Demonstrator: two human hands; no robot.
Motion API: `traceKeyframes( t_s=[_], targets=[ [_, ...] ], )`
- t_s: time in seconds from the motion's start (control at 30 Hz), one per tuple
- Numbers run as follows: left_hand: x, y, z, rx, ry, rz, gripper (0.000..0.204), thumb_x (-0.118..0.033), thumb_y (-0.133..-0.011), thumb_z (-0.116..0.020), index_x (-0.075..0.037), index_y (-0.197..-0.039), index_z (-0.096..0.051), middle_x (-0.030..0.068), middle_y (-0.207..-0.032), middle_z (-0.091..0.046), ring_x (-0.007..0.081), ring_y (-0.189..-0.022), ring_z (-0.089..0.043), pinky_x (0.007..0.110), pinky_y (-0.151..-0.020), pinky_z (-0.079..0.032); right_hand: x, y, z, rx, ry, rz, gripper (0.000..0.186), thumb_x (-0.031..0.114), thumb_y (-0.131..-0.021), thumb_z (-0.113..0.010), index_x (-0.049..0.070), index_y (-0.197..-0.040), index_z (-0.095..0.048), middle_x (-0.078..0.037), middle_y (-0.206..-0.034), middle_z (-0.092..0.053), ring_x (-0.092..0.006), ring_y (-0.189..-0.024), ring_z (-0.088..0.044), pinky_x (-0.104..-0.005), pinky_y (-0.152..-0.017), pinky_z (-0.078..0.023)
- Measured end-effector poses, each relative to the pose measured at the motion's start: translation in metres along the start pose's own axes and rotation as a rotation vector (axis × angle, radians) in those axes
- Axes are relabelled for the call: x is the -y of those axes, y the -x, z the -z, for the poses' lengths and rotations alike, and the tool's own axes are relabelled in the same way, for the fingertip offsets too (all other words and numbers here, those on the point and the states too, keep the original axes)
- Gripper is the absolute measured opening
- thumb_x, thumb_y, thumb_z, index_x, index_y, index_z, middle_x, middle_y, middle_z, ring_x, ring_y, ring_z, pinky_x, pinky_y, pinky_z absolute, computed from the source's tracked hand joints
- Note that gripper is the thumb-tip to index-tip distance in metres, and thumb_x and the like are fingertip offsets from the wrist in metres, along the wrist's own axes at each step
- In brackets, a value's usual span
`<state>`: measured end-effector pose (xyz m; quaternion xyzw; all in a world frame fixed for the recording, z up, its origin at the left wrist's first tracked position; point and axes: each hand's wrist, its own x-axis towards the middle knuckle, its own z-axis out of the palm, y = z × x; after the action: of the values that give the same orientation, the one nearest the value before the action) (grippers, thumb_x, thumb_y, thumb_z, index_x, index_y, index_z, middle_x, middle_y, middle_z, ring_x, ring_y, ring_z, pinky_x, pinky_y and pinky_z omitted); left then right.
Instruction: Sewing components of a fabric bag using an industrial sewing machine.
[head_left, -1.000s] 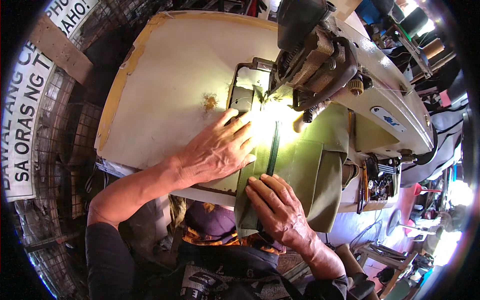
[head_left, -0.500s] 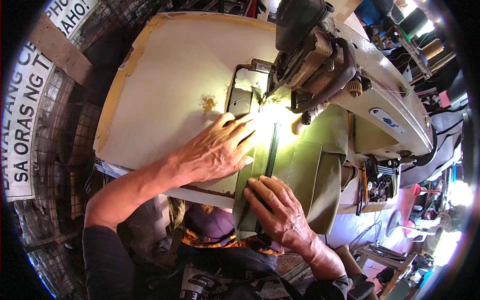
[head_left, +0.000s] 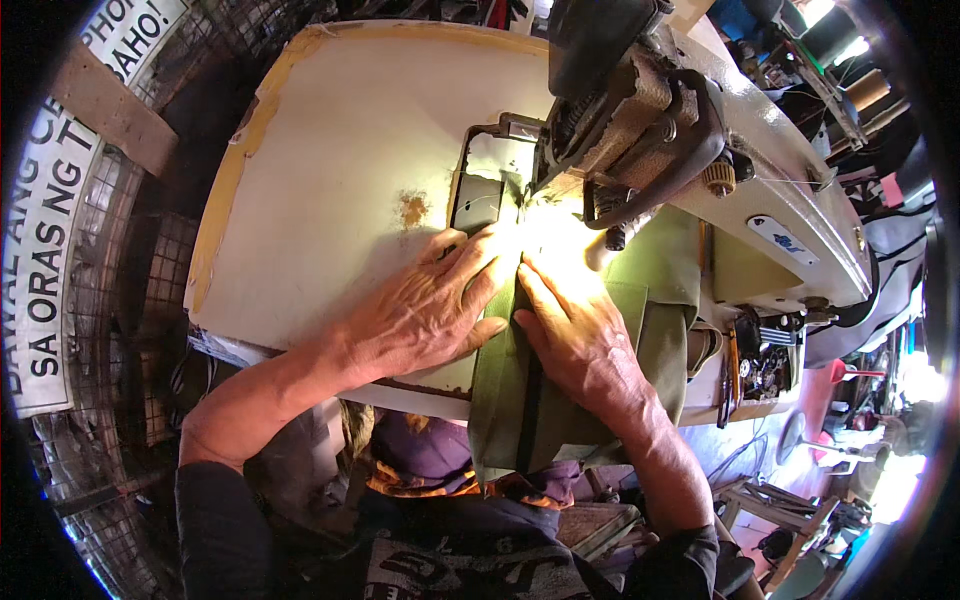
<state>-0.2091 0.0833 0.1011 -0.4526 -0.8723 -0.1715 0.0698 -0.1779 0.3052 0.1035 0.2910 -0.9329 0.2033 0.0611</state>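
Note:
My left hand (head_left: 425, 310) lies open over the left edge of the olive-green fabric (head_left: 650, 360), fingers extended toward the glaring light below the sewing machine head (head_left: 625, 115). Beside it, my right hand (head_left: 585, 355) rests open on the fabric, fingertips near the dark zipper strip (head_left: 526, 430) that runs lengthwise along it. Bright light washes out the needle and presser area, so contact there cannot be made out. A metal plate (head_left: 478, 205) sits just beyond my left fingertips.
The white worktable (head_left: 320, 150) has worn yellow edging. A tray of small metal parts (head_left: 765, 365) sits at the right, below the machine arm. Wire mesh (head_left: 135, 350) and a white sign (head_left: 55, 260) are at the left. Shelves of spools (head_left: 865, 90) stand upper right.
My right hand has moved up along the fabric toward the machine and now lies beside my left hand. My left hand has shifted only slightly.

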Motion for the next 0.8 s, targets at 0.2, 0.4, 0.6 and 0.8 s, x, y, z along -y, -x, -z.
traceKeyframes(
  t_s=[0.2, 0.4, 0.6, 0.8],
  targets=[
    [0.002, -0.002, -0.005, -0.032, -0.030, -0.043, 0.055, -0.026, -0.089, -0.069, 0.001, -0.133, -0.051, 0.0197, -0.137, -0.051, 0.0336, -0.130, -0.047, 0.048, -0.109, -0.037, -0.004, 0.007, -0.006, -0.101, -0.029, 0.001, 0.047, 0.016, -0.091, -0.068, -0.002, -0.133, -0.054, -0.020, -0.129, -0.060, -0.0365, -0.113, -0.060, -0.0456, -0.099, -0.048],
    [0.002, -0.009, -0.003, -0.020, -0.002, -0.074, 0.049, -0.024, -0.087, -0.071, -0.007, -0.131, -0.058, 0.0166, -0.139, -0.052, 0.0345, -0.128, -0.048, 0.050, -0.108, -0.037, -0.006, 0.013, -0.013, -0.181, -0.151, -0.091, 0.057, 0.016, -0.088, -0.075, -0.001, -0.137, -0.050, -0.022, -0.127, -0.061, -0.0371, -0.114, -0.062, -0.0441, -0.101, -0.049],
    [0.001, -0.010, 0.004, 0.045, -0.021, -0.036, 0.052, -0.027, -0.088, -0.070, -0.007, -0.134, -0.057, 0.0158, -0.138, -0.053, 0.0372, -0.123, -0.049, 0.049, -0.108, -0.039, -0.009, 0.016, -0.013, -0.233, -0.134, -0.091, 0.058, 0.018, -0.086, -0.077, 0.002, -0.135, -0.052, -0.021, -0.123, -0.062, -0.0367, -0.111, -0.062, -0.0446, -0.099, -0.049],
    [0.003, -0.010, 0.002, 0.031, -0.106, -0.096, 0.057, -0.026, -0.087, -0.074, -0.001, -0.134, -0.055, 0.0182, -0.138, -0.052, 0.0327, -0.125, -0.050, 0.046, -0.106, -0.040, -0.012, 0.015, -0.015, -0.302, -0.082, 0.000, 0.045, 0.019, -0.085, -0.078, 0.005, -0.123, -0.061, -0.016, -0.115, -0.065, -0.0353, -0.109, -0.062, -0.0447, -0.098, -0.048]
  ],
)
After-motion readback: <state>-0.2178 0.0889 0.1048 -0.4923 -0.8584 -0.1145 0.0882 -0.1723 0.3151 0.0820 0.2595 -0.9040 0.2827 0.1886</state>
